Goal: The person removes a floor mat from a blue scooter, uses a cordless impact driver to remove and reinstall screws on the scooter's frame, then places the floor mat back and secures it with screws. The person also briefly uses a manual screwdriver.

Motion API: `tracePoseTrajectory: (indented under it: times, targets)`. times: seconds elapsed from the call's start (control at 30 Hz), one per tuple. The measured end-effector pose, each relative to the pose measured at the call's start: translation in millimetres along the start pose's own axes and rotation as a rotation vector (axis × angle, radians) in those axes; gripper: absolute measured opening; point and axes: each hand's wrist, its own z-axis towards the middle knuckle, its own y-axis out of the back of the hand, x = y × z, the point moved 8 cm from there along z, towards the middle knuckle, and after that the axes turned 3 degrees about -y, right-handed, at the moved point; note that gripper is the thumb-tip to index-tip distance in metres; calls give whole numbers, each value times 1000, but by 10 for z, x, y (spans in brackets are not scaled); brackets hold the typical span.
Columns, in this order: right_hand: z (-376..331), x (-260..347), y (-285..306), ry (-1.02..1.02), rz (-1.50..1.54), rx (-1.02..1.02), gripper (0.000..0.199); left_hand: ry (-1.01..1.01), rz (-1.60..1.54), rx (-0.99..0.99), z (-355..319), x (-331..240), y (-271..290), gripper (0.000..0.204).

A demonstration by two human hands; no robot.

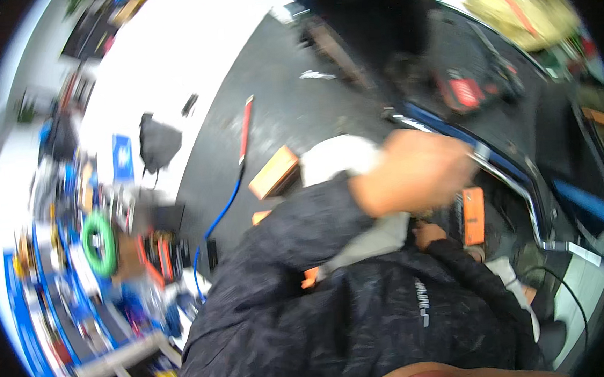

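The view is motion-blurred. My left hand (413, 170), reaching out of a dark patterned sleeve, is closed around a curved chrome tube (519, 187) that runs along a blue-edged dark machine body (583, 200). My right hand (428, 234) sits lower, just under the left forearm, beside an orange flat object (473, 215). Its fingers are partly hidden, so its hold is unclear. A white cloth (335, 157) lies behind the left wrist.
On the dark floor lie a red-handled tool on a blue hose (244, 129) and an orange-brown block (273, 173). A cluttered blue tool cart with a green coil (99, 243) stands at the left. A black bag (159, 142) and a red case (465, 93) lie farther off.
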Motion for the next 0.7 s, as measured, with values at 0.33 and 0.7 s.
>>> tracePoseTrajectory:
  times: [0.33,0.7]
  targets:
    - [-692,107,407,-132,-26,-204,22,-238,-178,346,-223,-1048,-939,19]
    - [-1175,-35,189,-135,26,-341,23,-283,-673,650,-879,-234,409,23]
